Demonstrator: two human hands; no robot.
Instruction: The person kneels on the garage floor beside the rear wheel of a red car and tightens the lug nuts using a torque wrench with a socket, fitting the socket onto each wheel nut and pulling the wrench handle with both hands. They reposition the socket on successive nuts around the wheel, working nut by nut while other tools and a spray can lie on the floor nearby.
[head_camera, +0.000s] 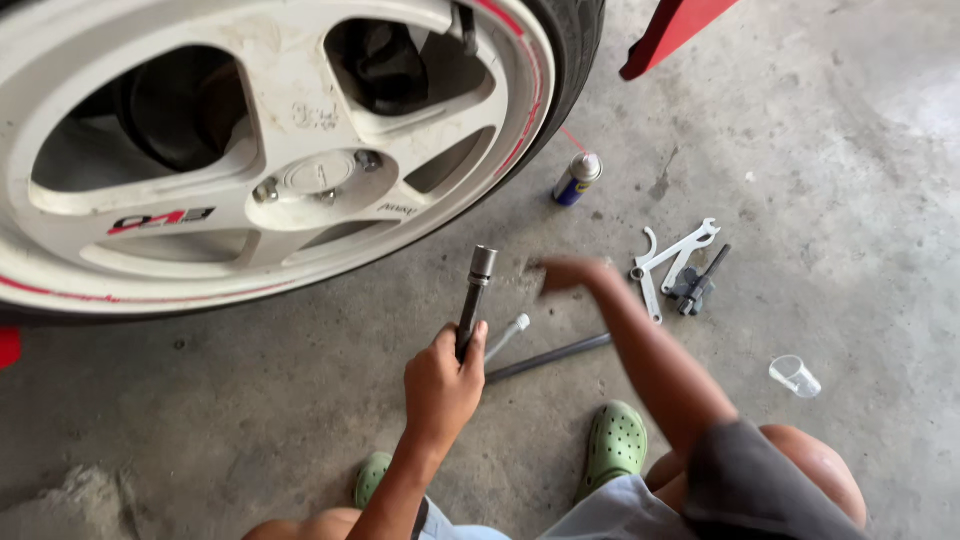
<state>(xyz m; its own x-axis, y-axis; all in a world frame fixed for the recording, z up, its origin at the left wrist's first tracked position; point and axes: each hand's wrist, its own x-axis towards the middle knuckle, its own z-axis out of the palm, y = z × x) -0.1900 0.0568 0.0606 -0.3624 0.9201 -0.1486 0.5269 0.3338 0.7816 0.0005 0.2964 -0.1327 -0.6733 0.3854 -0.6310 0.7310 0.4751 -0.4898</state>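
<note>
My left hand (443, 382) grips a long dark socket wrench (474, 296), its silver socket end pointing up toward the white car wheel (250, 150). The wheel's hub (320, 176) shows lug nuts around a centre cap. My right hand (565, 273) is blurred, stretched out low over the concrete floor between the wrench and a set of spanners (672, 258); I cannot tell whether it holds anything. A long grey bar (548, 358) and a short silver-tipped tool (507, 335) lie on the floor under my right arm.
A blue spray can (577, 178) with a thin red straw lies near the tyre. A dark tool (698, 285) lies beside the spanners. A clear plastic cup (794, 376) lies on its side at right. Green clogs (614, 445) on my feet. Red bodywork (672, 30) at top.
</note>
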